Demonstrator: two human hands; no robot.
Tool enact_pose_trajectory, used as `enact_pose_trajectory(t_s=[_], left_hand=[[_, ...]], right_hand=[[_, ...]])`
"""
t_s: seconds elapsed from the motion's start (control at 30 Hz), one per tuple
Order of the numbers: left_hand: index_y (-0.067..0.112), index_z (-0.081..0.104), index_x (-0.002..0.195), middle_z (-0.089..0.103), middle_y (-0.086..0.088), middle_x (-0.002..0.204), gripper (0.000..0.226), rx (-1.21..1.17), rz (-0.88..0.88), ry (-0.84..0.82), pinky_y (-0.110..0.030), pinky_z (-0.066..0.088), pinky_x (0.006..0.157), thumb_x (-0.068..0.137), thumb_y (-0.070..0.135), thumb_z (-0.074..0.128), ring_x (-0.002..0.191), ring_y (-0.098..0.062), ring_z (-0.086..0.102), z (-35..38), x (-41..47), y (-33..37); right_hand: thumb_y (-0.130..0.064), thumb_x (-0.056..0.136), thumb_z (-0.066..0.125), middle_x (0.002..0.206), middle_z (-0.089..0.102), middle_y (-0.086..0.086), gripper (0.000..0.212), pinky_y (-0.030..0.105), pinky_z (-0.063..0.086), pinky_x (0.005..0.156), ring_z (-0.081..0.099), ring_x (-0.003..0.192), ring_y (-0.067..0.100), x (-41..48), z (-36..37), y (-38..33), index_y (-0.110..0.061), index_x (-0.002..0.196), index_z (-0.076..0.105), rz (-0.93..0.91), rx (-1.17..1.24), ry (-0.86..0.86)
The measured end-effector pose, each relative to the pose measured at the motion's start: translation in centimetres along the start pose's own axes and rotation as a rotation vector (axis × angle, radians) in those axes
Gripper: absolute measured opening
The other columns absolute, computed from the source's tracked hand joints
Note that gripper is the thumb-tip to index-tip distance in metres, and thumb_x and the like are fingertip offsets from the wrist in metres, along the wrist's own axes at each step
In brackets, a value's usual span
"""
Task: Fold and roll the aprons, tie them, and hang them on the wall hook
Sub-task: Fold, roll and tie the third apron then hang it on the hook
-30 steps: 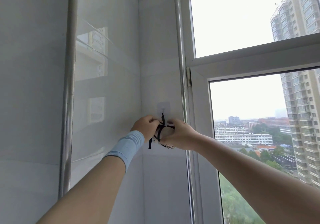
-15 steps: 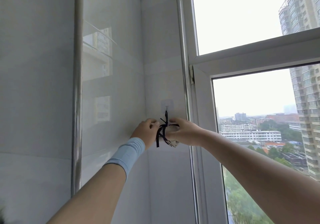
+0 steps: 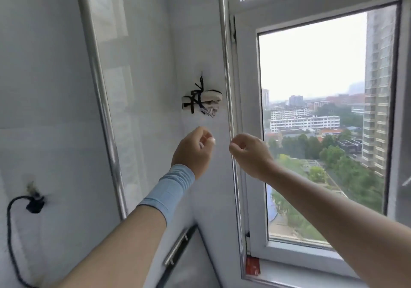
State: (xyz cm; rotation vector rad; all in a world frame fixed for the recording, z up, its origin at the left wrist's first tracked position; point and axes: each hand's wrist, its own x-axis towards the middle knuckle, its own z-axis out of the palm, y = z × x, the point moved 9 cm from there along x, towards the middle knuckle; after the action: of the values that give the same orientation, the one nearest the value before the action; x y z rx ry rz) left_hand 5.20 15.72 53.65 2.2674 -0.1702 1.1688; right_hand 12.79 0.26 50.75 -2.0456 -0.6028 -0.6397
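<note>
A rolled white apron (image 3: 210,97), bound with black ties (image 3: 196,100), hangs by a black strap from the wall hook (image 3: 201,76) on the tiled wall beside the window. A patterned corner of cloth sticks out under the roll. My left hand (image 3: 194,151), with a light-blue wristband, is below the roll with its fingers curled and nothing in it. Level with it on the right, my right hand (image 3: 250,154) is also loosely curled and holds nothing. Both hands are clear of the apron.
A window frame (image 3: 242,132) stands just right of the hook, with city buildings beyond the glass. A steel pipe (image 3: 104,109) runs up the wall on the left. A black plug and cable (image 3: 33,205) sit in a wall socket at lower left. A metal handle (image 3: 175,250) shows below.
Both hands have let go of the rolled apron and dropped below it. The roll now hangs from the hook by itself. The view has tilted down.
</note>
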Motion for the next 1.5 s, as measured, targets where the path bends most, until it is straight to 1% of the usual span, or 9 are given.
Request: enact_pose_trajectory(t_s=[0.17, 0.3, 0.43, 0.67, 0.87, 1.0, 1.1, 1.3, 1.5], left_hand=[[0.025, 0.059, 0.089, 0.060, 0.009, 0.077, 0.008, -0.050, -0.188, -0.337, -0.025, 0.044, 0.070, 0.092, 0.028, 0.053, 0.076, -0.017, 0.058, 9.8, -13.1, -3.2], [0.030, 0.058, 0.088, 0.063, 0.008, 0.082, 0.007, -0.071, -0.343, -0.568, -0.029, 0.049, 0.076, 0.092, 0.033, 0.053, 0.083, -0.020, 0.062, 16.5, -23.9, -5.8], [0.029, 0.063, 0.093, 0.066, 0.004, 0.089, 0.010, -0.090, -0.465, -0.828, -0.030, 0.051, 0.081, 0.091, 0.031, 0.054, 0.088, -0.020, 0.063, 22.0, -34.3, -7.2], [0.030, 0.063, 0.107, 0.066, 0.006, 0.111, 0.022, -0.040, -0.667, -1.160, -0.027, 0.049, 0.084, 0.090, 0.030, 0.049, 0.095, -0.017, 0.061, 28.7, -49.3, -7.3], [0.034, 0.051, 0.134, 0.048, 0.006, 0.144, 0.046, 0.133, -0.668, -1.374, -0.030, 0.042, 0.101, 0.088, 0.028, 0.047, 0.125, -0.021, 0.051, 34.2, -58.2, -7.1], [0.031, 0.031, 0.147, 0.023, 0.005, 0.157, 0.062, 0.289, -0.501, -1.535, -0.043, 0.031, 0.113, 0.089, 0.028, 0.051, 0.143, -0.024, 0.024, 37.4, -61.5, -7.2], [0.029, 0.037, 0.142, 0.027, 0.002, 0.150, 0.065, 0.419, -0.520, -1.562, -0.043, 0.039, 0.105, 0.082, 0.034, 0.062, 0.138, -0.023, 0.028, 37.5, -63.2, -8.0], [0.025, 0.054, 0.118, 0.035, -0.006, 0.131, 0.031, 0.669, -0.594, -1.503, -0.039, 0.046, 0.094, 0.087, 0.025, 0.058, 0.124, -0.028, 0.037, 34.8, -64.1, -10.6], [0.026, 0.063, 0.099, 0.062, -0.001, 0.111, 0.018, 0.438, -0.784, -1.394, -0.036, 0.049, 0.089, 0.092, 0.031, 0.047, 0.106, -0.026, 0.057, 33.6, -63.7, -10.5]], right_hand=[[-0.029, 0.082, 0.053, 0.063, 0.065, 0.004, 0.025, 0.035, 0.051, 0.058, 0.060, 0.062, 0.025, -13.4, 6.5, 9.8, -0.008, 0.075, 0.066, 0.257, -0.088, -0.386], [-0.027, 0.088, 0.055, 0.084, 0.073, 0.009, 0.024, 0.038, 0.054, 0.070, 0.066, 0.077, 0.026, -23.3, 8.8, 16.3, -0.009, 0.086, 0.071, 0.400, -0.192, -0.621], [-0.027, 0.091, 0.056, 0.097, 0.073, 0.002, 0.021, 0.025, 0.043, 0.072, 0.064, 0.090, 0.021, -32.1, 8.9, 22.0, -0.015, 0.097, 0.073, 0.503, -0.281, -0.750], [-0.021, 0.090, 0.050, 0.113, 0.071, 0.003, 0.031, 0.032, 0.051, 0.091, 0.063, 0.106, 0.023, -46.0, 8.9, 30.3, -0.017, 0.110, 0.073, 0.634, -0.418, -1.002], [-0.028, 0.087, 0.053, 0.150, 0.032, 0.007, 0.056, 0.042, 0.033, 0.107, 0.032, 0.140, 0.026, -54.5, 8.5, 38.8, -0.033, 0.142, 0.044, 0.688, -0.542, -1.068], [-0.035, 0.076, 0.056, 0.155, 0.017, 0.006, 0.074, 0.056, 0.033, 0.106, 0.013, 0.145, 0.029, -56.9, 7.9, 43.2, -0.042, 0.145, 0.031, 0.621, -0.601, -1.156], [-0.039, 0.077, 0.058, 0.160, 0.010, 0.007, 0.075, 0.053, 0.031, 0.109, 0.009, 0.147, 0.033, -58.2, 8.8, 44.5, -0.045, 0.147, 0.029, 0.539, -0.567, -1.182], [-0.041, 0.077, 0.061, 0.143, 0.038, 0.004, 0.066, 0.039, 0.041, 0.100, 0.038, 0.130, 0.029, -57.4, 12.7, 40.8, -0.036, 0.140, 0.043, 0.272, -0.415, -1.116], [-0.065, 0.067, 0.064, 0.161, 0.011, 0.010, 0.099, 0.043, 0.034, 0.106, 0.021, 0.143, 0.031, -56.0, 12.3, 40.6, -0.034, 0.151, 0.021, 0.312, -0.463, -0.995]])
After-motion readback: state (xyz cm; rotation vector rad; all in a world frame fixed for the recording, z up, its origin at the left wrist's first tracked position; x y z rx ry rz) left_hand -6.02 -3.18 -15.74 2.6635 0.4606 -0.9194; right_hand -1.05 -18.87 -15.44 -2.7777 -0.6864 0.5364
